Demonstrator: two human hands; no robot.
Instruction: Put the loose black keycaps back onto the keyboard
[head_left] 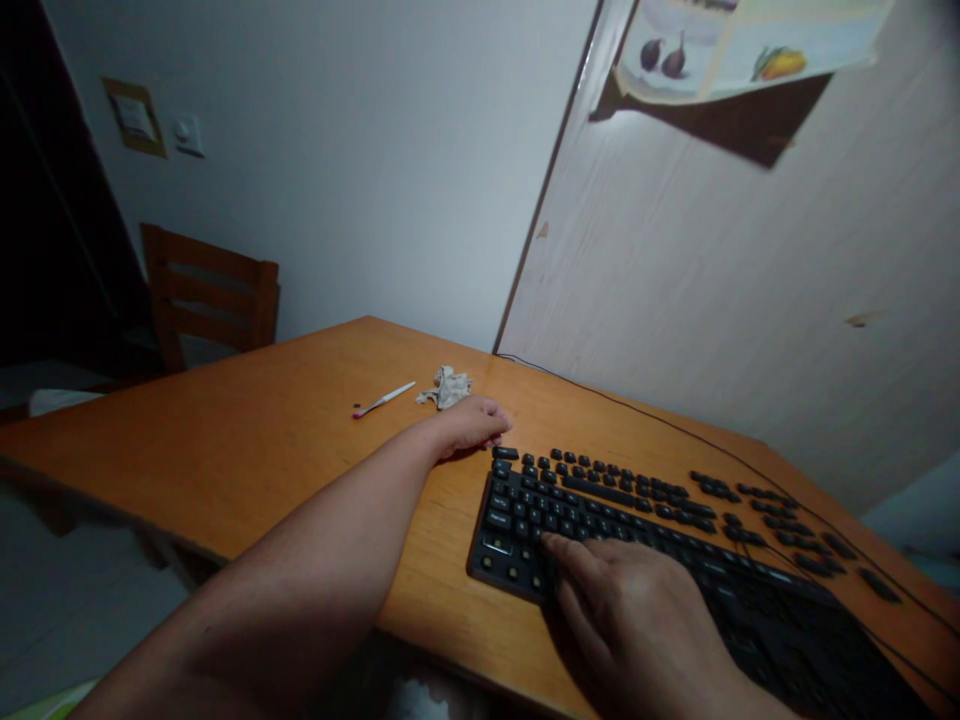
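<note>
A black keyboard [510,510] lies on the table near its front edge. Bare key posts show at its near left corner, while many keys further in carry their caps. My right hand [637,605] reaches over it, the tip of the index finger touching the keys and the thumb held apart below. Beyond the far left corner, my left hand [474,424] rests on the table with its fingers curled together. Whatever those fingers may hold is hidden. Just beside them lie a loose keycap [505,453] and rows of more loose black keycaps [600,480].
A crumpled grey tissue [450,387] and a thin white brush-like stick [386,398] lie left of the keycaps on the wooden table [300,420]. A black cable [637,408] runs along the back. At left stands a wooden chair [210,290]. Walls border the far side.
</note>
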